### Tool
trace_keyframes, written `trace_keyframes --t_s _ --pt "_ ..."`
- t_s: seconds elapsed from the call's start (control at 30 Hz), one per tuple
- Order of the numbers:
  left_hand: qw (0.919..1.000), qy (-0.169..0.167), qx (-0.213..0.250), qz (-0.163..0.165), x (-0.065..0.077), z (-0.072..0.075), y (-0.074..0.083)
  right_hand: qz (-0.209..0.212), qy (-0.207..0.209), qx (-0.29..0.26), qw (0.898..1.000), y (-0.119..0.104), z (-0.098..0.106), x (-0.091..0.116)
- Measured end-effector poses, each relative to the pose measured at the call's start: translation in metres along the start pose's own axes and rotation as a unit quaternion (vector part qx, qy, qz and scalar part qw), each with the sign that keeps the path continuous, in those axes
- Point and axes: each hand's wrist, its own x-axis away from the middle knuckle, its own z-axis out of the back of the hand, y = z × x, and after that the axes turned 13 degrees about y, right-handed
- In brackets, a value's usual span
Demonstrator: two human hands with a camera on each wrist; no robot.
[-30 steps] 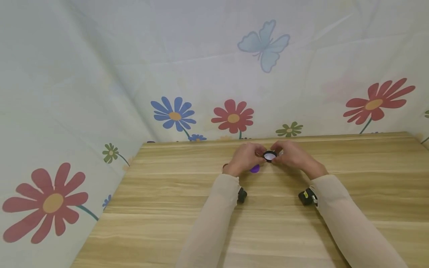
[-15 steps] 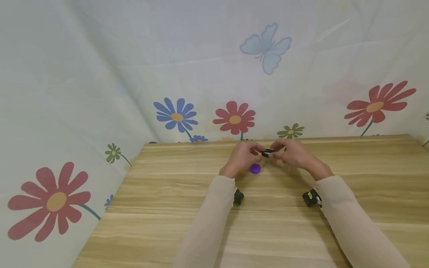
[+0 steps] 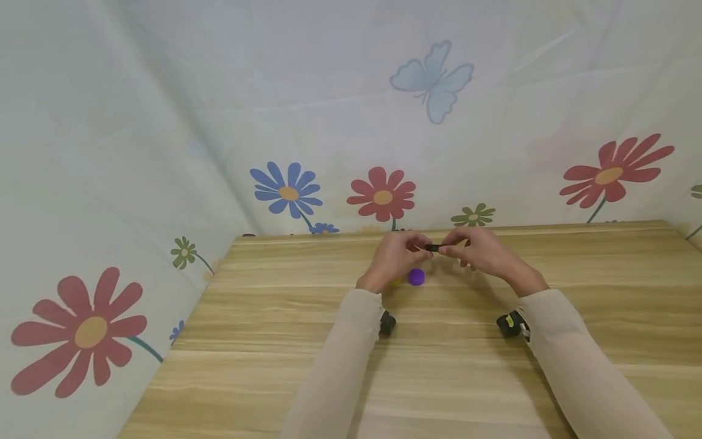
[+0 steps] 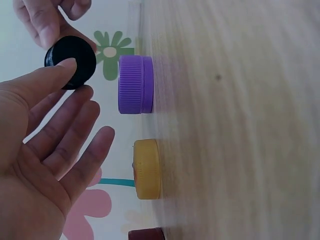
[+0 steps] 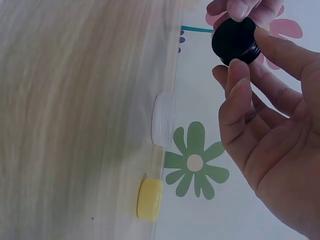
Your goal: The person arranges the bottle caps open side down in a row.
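Note:
A black bottle cap (image 3: 433,248) with a ridged side is held above the far part of the table, between both hands. My left hand (image 3: 399,253) pinches it from the left; in the left wrist view the thumb lies across the cap's flat black face. From the other side my right hand (image 3: 482,251) pinches the rim with thumb and fingers, as the right wrist view shows. A purple cap (image 4: 132,85) stands on the table below the left hand. Beside it are an orange-yellow cap (image 4: 146,170) and a dark red cap (image 4: 146,234), partly cut off.
In the right wrist view, a white cap (image 5: 163,120) and a light yellow cap (image 5: 150,200) lie on the wooden table (image 3: 439,366). A flower-printed cloth (image 3: 329,122) hangs behind the table's back edge.
The black cap has turned from showing its white inside to being seen edge-on. Both hands have shifted slightly up and apart at the wrists, leaving the purple cap more exposed.

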Motion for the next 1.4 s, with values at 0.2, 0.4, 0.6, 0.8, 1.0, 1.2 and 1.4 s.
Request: trace_keyframes --t_s 0.2,0.4,0.6,0.8,1.0,1.2,1.4 --pt "0.9999 0.003 -0.010 -0.012 0.0007 0.0012 0.0022 0.005 0.005 -0.009 1.000 0.0036 0.0010 -0.0005" --pt "0.9998 0.001 -0.006 -0.017 0.0011 0.0017 0.0032 0.004 0.014 -0.003 1.000 0.0032 0.0023 0.0003" --pt "0.9996 0.002 -0.002 -0.028 0.0007 0.0010 0.0028 0.003 0.018 -0.003 1.000 0.0029 0.0030 0.0007" --pt "0.9995 -0.008 0.015 -0.027 0.0009 0.0010 0.0035 -0.003 0.024 -0.008 1.000 0.0027 0.0034 0.0012" --pt "0.9990 -0.017 0.027 -0.030 0.0017 0.0010 0.0039 -0.003 0.031 -0.009 0.999 0.0029 0.0038 0.0004" --pt "0.9990 -0.017 0.024 -0.034 0.0018 0.0014 0.0053 0.008 0.026 -0.008 1.000 0.0021 0.0057 0.0014" --pt "0.9992 -0.015 0.017 -0.032 0.0014 0.0014 0.0052 0.012 0.004 -0.017 1.000 0.0010 0.0075 0.0021"
